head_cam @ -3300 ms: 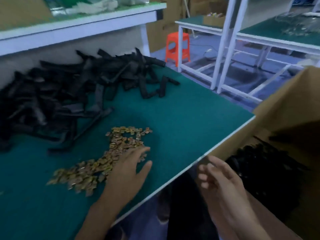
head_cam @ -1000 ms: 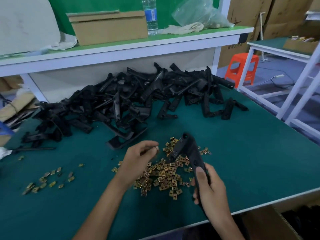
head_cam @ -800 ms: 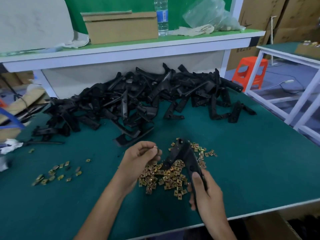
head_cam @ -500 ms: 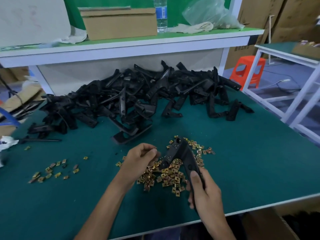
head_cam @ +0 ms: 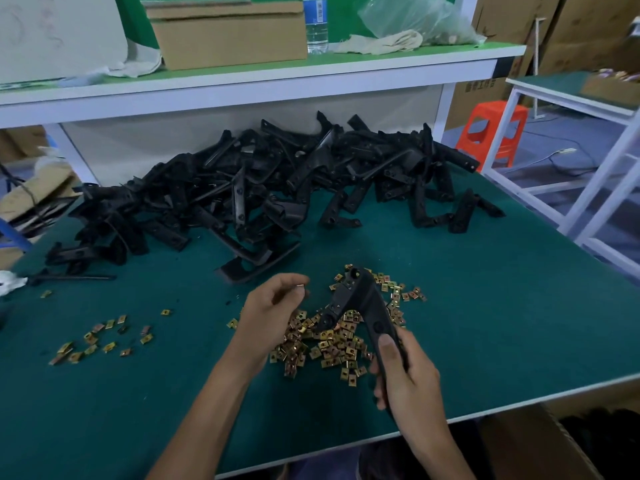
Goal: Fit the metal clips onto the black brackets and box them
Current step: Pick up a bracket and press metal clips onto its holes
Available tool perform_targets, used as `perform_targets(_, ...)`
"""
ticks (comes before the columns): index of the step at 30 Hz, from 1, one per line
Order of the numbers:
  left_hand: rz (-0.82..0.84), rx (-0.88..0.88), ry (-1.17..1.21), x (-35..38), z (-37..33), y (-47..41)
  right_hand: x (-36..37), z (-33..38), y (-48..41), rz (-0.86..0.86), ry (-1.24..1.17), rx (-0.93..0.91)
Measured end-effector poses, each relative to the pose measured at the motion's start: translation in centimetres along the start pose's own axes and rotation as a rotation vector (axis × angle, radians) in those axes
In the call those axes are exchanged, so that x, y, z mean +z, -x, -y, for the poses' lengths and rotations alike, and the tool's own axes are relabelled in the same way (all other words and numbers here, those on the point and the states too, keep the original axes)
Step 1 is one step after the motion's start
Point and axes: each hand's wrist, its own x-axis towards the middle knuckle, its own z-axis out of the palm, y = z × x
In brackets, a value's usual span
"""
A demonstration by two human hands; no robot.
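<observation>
Now my right hand (head_cam: 405,379) gripped a bracket (head_cam: 362,303); at its 9 o'clock my left hand (head_cam: 270,313) pinched a clip (head_cam: 300,289). The clip was tiny and could slip if misaligned.

— What did the right hand (head_cam: 405,372) hold?
— A black bracket (head_cam: 363,299), over the gold clips (head_cam: 332,344) on the counter (head_cam: 485,306).
— And the left hand (head_cam: 273,306)?
— It pinched one small clip (head_cam: 300,289), near the bracket.
</observation>
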Motion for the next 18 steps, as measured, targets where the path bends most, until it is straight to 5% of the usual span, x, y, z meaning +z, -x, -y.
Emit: perform_targets(18, 0.177, -0.044, 0.087, 0.9, -1.8, 1.6, -0.1, -0.3, -0.1, 0.003, 0.013, -0.033)
